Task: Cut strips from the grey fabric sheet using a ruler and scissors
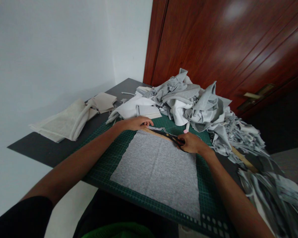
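Note:
A grey piece of fabric (156,165) lies flat on a green cutting mat (116,155), with a center crease and a wooden ruler (161,134) along its far edge. My right hand (192,143) is closed around the handles of black scissors (172,136), whose blades point left along that edge. At the far left corner of the fabric, my left hand (139,123) has its fingers curled in a pinch at the end of a narrow grey fabric strip (159,128). The strip runs just beyond the blades. Part of the ruler is hidden under the scissors.
Crumpled grey and white cloth (188,99) is heaped at the back, by a wooden door (213,43). Cut strips (245,132) pile up on the right, near another wooden stick (243,158). Folded cream cloth (67,122) lies at the left, beside the wall.

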`<state>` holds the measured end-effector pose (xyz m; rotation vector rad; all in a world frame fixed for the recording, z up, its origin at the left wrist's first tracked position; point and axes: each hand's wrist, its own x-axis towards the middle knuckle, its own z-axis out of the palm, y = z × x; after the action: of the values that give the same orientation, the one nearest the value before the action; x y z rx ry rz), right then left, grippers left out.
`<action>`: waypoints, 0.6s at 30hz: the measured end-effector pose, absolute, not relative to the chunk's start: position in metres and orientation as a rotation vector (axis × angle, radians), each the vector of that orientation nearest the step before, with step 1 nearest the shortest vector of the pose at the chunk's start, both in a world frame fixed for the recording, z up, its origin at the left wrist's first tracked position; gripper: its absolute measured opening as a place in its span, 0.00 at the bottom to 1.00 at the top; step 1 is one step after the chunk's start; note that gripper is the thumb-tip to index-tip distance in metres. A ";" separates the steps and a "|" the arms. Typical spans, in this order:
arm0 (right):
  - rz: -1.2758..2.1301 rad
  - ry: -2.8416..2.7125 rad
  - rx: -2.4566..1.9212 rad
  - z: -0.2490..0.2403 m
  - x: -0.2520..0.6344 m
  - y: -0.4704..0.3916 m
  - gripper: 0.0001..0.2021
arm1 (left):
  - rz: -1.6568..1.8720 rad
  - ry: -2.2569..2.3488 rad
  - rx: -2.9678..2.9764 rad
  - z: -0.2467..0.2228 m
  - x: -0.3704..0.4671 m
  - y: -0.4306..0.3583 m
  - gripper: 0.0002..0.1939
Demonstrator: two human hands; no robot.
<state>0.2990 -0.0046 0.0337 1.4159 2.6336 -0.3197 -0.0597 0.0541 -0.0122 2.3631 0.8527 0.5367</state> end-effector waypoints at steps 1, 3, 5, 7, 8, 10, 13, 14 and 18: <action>-0.316 2.635 1.412 0.034 0.298 -0.004 0.04 | 0.535 0.843 2.362 -0.012 -0.060 0.054 0.16; -0.312 2.634 1.409 0.036 0.296 -0.004 0.04 | 0.539 0.831 2.364 -0.011 -0.061 0.053 0.16; -0.322 2.629 1.408 0.037 0.293 -0.004 0.05 | 0.551 0.834 2.376 -0.012 -0.061 0.054 0.17; -0.339 2.636 1.406 0.037 0.290 -0.004 0.06 | 0.565 0.846 2.398 -0.013 -0.060 0.054 0.17; -0.348 2.642 1.408 0.038 0.289 -0.004 0.06 | 0.573 0.857 2.408 -0.014 -0.059 0.054 0.17; -0.363 2.650 1.416 0.039 0.287 -0.004 0.07 | 0.589 0.885 2.426 -0.015 -0.057 0.054 0.18; -0.371 2.646 1.427 0.040 0.284 -0.004 0.07 | 0.614 0.911 2.462 -0.018 -0.056 0.053 0.19; -0.367 2.647 1.428 0.040 0.283 -0.004 0.07 | 0.616 0.914 2.480 -0.018 -0.056 0.053 0.18; -0.358 2.656 1.418 0.039 0.282 -0.003 0.07 | 0.619 0.901 2.523 -0.015 -0.056 0.052 0.17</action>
<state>0.2818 -0.0033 0.0390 1.4181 2.6557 -0.3578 -0.0559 0.0519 -0.0148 2.5235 0.9014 0.6185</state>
